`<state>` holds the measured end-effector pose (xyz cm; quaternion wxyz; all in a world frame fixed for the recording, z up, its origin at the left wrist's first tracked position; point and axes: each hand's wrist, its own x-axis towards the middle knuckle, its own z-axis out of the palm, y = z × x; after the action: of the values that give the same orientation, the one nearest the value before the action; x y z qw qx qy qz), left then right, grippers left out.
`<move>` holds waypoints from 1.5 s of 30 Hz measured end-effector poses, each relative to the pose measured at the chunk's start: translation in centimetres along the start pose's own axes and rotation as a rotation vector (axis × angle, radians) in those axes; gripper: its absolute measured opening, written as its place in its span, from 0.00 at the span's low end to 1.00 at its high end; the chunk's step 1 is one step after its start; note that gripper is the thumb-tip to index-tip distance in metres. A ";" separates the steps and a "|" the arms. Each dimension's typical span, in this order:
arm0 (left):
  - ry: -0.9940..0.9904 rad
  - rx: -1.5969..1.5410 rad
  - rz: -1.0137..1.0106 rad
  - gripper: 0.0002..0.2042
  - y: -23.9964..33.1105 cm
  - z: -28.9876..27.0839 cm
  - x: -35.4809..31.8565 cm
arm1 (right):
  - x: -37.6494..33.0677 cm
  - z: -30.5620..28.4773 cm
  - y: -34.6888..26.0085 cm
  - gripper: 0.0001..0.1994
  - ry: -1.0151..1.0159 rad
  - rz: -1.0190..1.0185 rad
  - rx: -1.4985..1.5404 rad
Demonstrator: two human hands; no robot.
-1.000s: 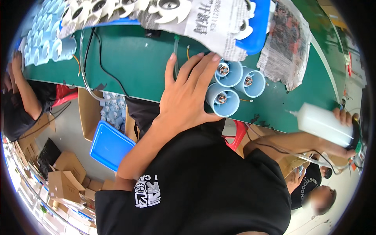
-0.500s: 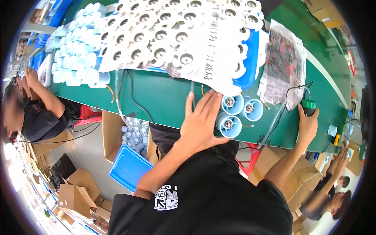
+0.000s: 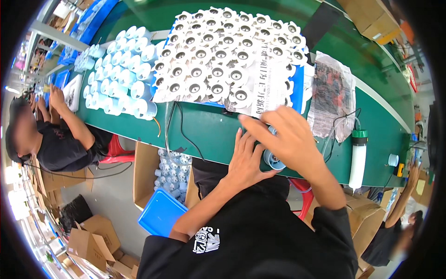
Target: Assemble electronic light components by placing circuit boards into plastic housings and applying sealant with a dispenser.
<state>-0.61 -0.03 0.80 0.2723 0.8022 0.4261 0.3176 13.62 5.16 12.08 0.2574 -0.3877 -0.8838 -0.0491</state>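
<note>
My left hand point(image 3: 246, 160) rests at the table's near edge, its thumb and fingers around the side of a light blue cup-shaped housing point(image 3: 275, 161). My right hand point(image 3: 290, 137) is over the housings, fingers bent toward the near edge of the covered tray. It hides most of the housings beneath it, and its fingertips are partly hidden. To the right, a white dispensing syringe point(image 3: 357, 162) with a green cap lies on the table, its thin tip past the near edge. Several white bladed pieces point(image 3: 218, 72) with dark round centres cover the paper on a blue tray point(image 3: 297, 88).
Rows of light blue housings point(image 3: 118, 76) stand at the left. A printed sheet point(image 3: 332, 93) lies right of the tray. Cables and a clear tube point(image 3: 168, 125) hang over the edge. A cardboard box point(image 3: 148, 172) of blue parts and a blue lid point(image 3: 162, 211) are below. Co-workers sit on both sides.
My right hand has let go of the syringe, which now lies on the table, and has moved left over the housings. My left hand has drawn its fingers in around a housing.
</note>
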 end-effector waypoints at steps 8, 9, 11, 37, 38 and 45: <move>0.018 -0.028 0.063 0.31 0.2 0.2 -0.5 | 1.7 2.9 1.7 0.12 -0.063 -0.160 -0.238; 0.019 -0.027 0.066 0.31 0.0 0.0 -0.7 | 1.6 2.7 1.9 0.11 -0.025 -0.193 -0.227; -0.003 -0.111 0.088 0.30 -0.3 -0.5 -1.0 | 0.9 2.6 2.5 0.08 0.094 -0.272 -0.174; 0.112 -0.071 -0.027 0.33 -1.3 -6.1 -2.1 | -5.6 0.3 -5.9 0.07 0.067 0.721 0.754; 0.123 -0.067 -0.025 0.33 -1.2 -6.3 -2.1 | -5.6 0.7 -5.9 0.08 0.038 0.682 0.765; 0.100 -0.055 -0.195 0.32 -1.3 -8.1 -1.8 | -2.0 0.1 -5.2 0.13 0.138 0.348 0.500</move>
<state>-8.06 0.39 4.65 0.3021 0.7324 0.5062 0.3408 11.04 0.21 11.58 0.4088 -0.4535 -0.7692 0.1885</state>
